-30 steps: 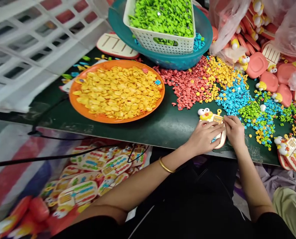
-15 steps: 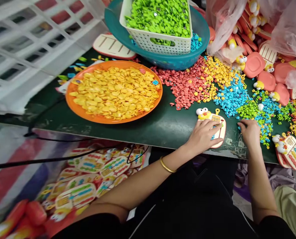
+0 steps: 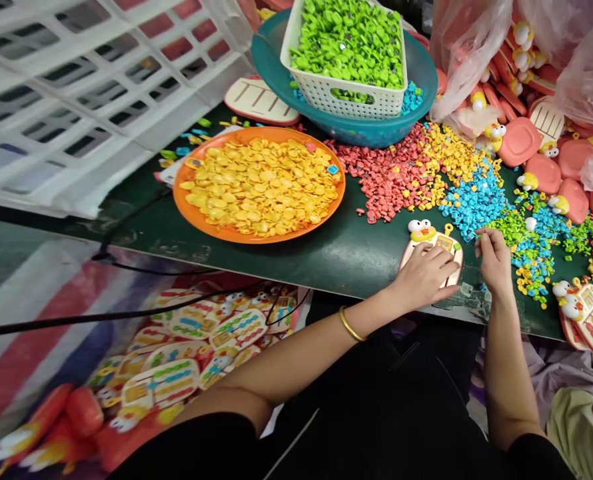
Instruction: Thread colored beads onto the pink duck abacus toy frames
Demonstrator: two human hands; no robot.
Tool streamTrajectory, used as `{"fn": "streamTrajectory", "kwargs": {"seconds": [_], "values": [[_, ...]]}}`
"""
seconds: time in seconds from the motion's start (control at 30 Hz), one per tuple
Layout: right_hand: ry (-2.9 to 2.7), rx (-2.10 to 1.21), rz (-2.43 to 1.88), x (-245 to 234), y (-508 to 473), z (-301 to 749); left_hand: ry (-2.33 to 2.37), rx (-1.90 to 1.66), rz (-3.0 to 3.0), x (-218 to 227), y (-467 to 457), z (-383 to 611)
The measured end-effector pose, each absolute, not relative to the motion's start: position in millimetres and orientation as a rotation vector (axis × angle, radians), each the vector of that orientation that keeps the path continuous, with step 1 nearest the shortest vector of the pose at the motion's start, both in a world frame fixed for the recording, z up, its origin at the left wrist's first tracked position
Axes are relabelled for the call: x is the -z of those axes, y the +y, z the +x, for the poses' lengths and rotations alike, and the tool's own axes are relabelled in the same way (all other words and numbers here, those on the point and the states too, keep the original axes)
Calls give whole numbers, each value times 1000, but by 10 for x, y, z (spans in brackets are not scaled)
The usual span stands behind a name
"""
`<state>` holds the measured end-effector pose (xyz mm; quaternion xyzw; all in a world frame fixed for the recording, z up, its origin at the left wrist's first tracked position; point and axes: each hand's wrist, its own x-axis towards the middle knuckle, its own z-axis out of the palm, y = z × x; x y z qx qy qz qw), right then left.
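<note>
A cream toy with a yellow duck head [image 3: 423,231] lies near the front edge of the dark green table [image 3: 346,257]. My left hand [image 3: 426,272] rests on it and holds it down, a gold bangle on the wrist. My right hand [image 3: 494,260] hovers just right of the toy, beside the blue pieces [image 3: 471,200]. Its fingertips are pinched together on what looks like a small plastic piece, too small to make out.
An orange plate of yellow discs [image 3: 211,227] sits left. A teal bowl [image 3: 376,130] holds a white basket of green pieces [image 3: 349,37]. Red pieces [image 3: 386,177] and mixed ones lie loose. A finished duck toy [image 3: 589,317] is at right; more lie below [image 3: 196,340].
My right hand went right to the loose coloured pieces, then came back toward the toy with pinched fingers. My left hand stayed on the toy. The view shifted slightly.
</note>
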<state>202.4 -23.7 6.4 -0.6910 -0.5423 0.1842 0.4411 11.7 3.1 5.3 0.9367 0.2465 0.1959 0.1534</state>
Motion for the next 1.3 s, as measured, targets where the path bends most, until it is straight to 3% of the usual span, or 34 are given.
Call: {"fn": "streamTrajectory", "kwargs": {"seconds": [0.13,0.37,0.63,0.73,0.9,1.0,1.17,1.3], "values": [[-1164,-660,-1645,6,-257,2010,751,-577,2678,-55,90,179],[-999,-704,-1623,38,-223,1944,612,-611,2674,1,107,156],[-1297,-237,-1821,149,-233,1619,864,-649,2568,-58,94,180],[-1487,-242,-1817,116,-277,1868,767,-571,2600,-58,114,190],[-1347,54,-2084,42,-189,2462,694,-642,2587,-24,91,153],[-1384,-14,-2104,4,-154,2476,716,-677,2550,-16,68,136],[-1300,-436,-1753,17,-210,1976,818,-693,2534,8,81,152],[-1382,-384,-1699,80,-203,1670,836,-646,2565,34,118,178]]}}
